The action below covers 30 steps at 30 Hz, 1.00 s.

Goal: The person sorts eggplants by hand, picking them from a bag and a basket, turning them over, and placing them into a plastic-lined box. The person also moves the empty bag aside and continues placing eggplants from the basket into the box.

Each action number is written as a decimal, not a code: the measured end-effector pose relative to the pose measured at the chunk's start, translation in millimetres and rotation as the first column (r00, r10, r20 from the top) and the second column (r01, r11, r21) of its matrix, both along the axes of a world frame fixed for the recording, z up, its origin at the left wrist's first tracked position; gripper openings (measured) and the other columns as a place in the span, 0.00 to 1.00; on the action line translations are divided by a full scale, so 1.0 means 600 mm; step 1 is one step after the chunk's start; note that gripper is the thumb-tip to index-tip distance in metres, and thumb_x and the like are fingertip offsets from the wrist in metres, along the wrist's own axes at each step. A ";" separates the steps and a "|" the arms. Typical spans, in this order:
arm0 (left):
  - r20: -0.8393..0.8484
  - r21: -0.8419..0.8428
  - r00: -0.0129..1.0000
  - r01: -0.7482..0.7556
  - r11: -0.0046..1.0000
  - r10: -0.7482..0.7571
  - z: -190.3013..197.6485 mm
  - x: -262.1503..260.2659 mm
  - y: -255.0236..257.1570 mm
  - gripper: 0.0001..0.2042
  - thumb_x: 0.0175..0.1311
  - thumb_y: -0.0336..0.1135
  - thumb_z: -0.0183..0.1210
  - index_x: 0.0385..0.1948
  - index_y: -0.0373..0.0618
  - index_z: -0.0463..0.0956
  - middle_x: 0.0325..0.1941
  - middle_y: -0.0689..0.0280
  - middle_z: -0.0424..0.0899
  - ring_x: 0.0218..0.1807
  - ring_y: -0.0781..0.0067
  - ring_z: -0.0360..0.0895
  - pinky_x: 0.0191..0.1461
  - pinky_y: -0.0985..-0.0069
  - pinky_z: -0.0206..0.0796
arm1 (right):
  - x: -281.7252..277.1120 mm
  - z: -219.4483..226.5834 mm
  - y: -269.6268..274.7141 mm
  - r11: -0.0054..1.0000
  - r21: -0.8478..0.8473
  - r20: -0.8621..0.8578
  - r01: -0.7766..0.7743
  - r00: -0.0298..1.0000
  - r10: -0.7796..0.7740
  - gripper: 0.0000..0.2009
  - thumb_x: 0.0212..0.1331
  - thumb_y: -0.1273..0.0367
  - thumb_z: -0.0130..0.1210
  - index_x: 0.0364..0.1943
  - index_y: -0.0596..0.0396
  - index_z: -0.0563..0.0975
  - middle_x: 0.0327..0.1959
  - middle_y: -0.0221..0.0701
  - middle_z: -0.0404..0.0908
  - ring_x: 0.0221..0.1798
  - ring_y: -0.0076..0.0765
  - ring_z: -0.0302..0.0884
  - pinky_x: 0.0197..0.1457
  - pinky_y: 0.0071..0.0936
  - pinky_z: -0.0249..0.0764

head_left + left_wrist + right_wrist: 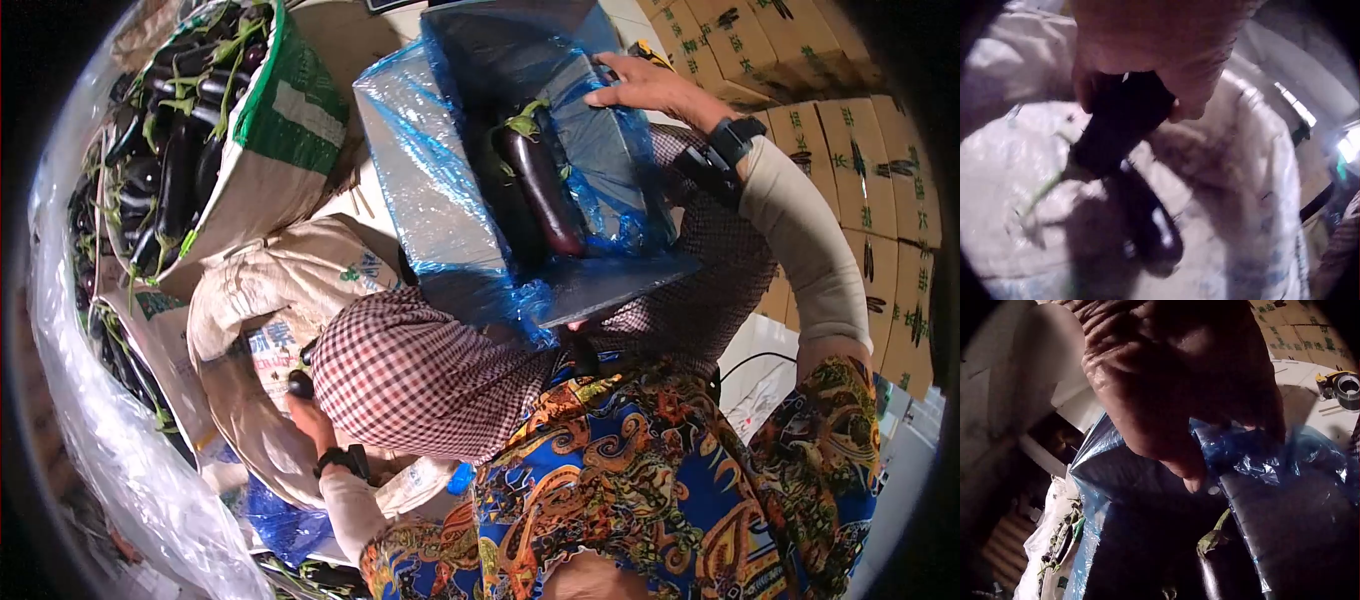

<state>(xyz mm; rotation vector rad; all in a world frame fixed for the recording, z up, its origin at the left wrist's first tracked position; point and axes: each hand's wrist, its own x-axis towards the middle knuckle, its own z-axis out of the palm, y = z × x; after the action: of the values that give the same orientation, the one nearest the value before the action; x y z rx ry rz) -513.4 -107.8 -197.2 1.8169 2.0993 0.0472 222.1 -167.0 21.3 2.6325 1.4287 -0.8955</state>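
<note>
My left hand (312, 420) grips a dark purple eggplant (1119, 125) over the mouth of a white woven sack (285, 270). Below it, in the left wrist view, a second eggplant (1150, 225) lies on the sack's pale surface. A box lined with blue plastic film (425, 165) stands tilted in front of the lap. One large eggplant (540, 190) lies inside, its green stem end pointing away from the body. My right hand (655, 88) rests at the box's right rim, fingers extended and thumb (1192, 481) over the inside.
A green-edged sack (300, 125) heaped with eggplants (180, 170) stands at the left, clear plastic sheeting (75, 370) beside it. Stacked printed cartons (850, 170) line the right. A tape dispenser (1341, 387) lies beyond the box. A checked cloth (400, 370) covers the legs.
</note>
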 end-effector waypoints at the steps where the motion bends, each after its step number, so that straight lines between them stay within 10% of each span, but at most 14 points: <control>1: 0.117 0.056 0.993 -0.041 0.998 0.035 0.032 0.020 0.017 0.23 0.63 0.41 0.58 0.55 0.35 0.69 0.50 0.53 0.79 0.50 0.55 0.75 0.57 0.62 0.65 | 0.002 -0.003 -0.002 1.000 0.008 0.009 0.000 1.000 0.000 0.48 0.50 0.43 0.62 0.72 0.53 0.56 0.72 0.49 0.57 0.74 0.52 0.56 0.75 0.46 0.55; 6: 0.644 0.214 0.752 -0.352 0.911 0.139 0.253 0.071 0.163 0.30 0.69 0.55 0.51 0.56 0.32 0.70 0.53 0.55 0.78 0.55 0.64 0.72 0.63 0.65 0.64 | -0.002 -0.002 -0.003 0.997 0.075 -0.038 -0.007 0.999 0.010 0.47 0.51 0.46 0.64 0.70 0.60 0.58 0.69 0.53 0.62 0.71 0.54 0.61 0.72 0.42 0.60; 12: 0.965 0.240 0.107 -0.016 0.971 -0.237 0.569 0.352 0.227 0.24 0.70 0.48 0.51 0.59 0.39 0.69 0.56 0.56 0.77 0.59 0.62 0.75 0.66 0.63 0.63 | 0.007 -0.011 0.000 0.998 0.066 -0.035 -0.019 0.999 0.021 0.44 0.53 0.49 0.62 0.70 0.58 0.59 0.72 0.48 0.59 0.73 0.54 0.57 0.73 0.41 0.59; 15: 0.978 0.110 0.151 0.192 0.975 -0.140 0.606 0.502 0.238 0.21 0.69 0.45 0.54 0.55 0.39 0.72 0.53 0.58 0.80 0.55 0.64 0.78 0.59 0.65 0.72 | 0.010 -0.011 0.002 0.992 0.072 0.051 -0.106 0.993 0.102 0.40 0.55 0.50 0.60 0.68 0.59 0.62 0.70 0.49 0.62 0.72 0.52 0.60 0.71 0.38 0.62; 18: 0.984 -0.074 0.173 0.606 0.792 -0.040 0.557 0.650 0.238 0.21 0.66 0.46 0.58 0.51 0.39 0.74 0.49 0.58 0.81 0.50 0.65 0.81 0.54 0.67 0.75 | 0.005 -0.001 0.001 0.996 0.087 -0.094 -0.025 0.995 0.033 0.38 0.55 0.52 0.59 0.67 0.60 0.64 0.68 0.49 0.65 0.68 0.52 0.65 0.67 0.39 0.65; 22: 0.918 -0.251 0.381 0.768 0.589 -0.105 0.502 0.800 0.144 0.24 0.61 0.49 0.63 0.44 0.33 0.75 0.37 0.57 0.84 0.36 0.64 0.85 0.44 0.68 0.79 | 0.009 -0.018 0.004 0.989 0.135 -0.062 -0.067 0.995 0.076 0.32 0.56 0.58 0.59 0.63 0.62 0.67 0.62 0.49 0.72 0.62 0.52 0.72 0.61 0.41 0.69; 26: 0.850 -0.349 0.515 0.708 0.614 -0.111 0.408 0.882 0.117 0.23 0.62 0.47 0.64 0.47 0.34 0.75 0.40 0.57 0.84 0.39 0.61 0.84 0.46 0.63 0.79 | -0.001 -0.012 0.021 0.998 -0.009 -0.137 -0.065 0.989 0.063 0.37 0.59 0.56 0.56 0.70 0.60 0.59 0.69 0.50 0.62 0.71 0.50 0.60 0.74 0.36 0.56; 30: 0.824 -0.325 0.542 0.688 0.649 -0.162 0.255 0.921 0.101 0.28 0.56 0.48 0.69 0.46 0.29 0.73 0.41 0.52 0.84 0.37 0.60 0.84 0.40 0.67 0.77 | 0.012 -0.037 0.027 0.987 0.101 -0.215 -0.128 0.965 0.148 0.30 0.55 0.60 0.59 0.58 0.65 0.68 0.56 0.53 0.75 0.59 0.55 0.73 0.62 0.41 0.68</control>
<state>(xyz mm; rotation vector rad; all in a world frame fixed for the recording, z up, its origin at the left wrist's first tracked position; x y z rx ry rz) 38.9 -47.4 -44.2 1.4746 0.8378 -0.0444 229.5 -150.7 -0.6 2.5172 1.7139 -1.1682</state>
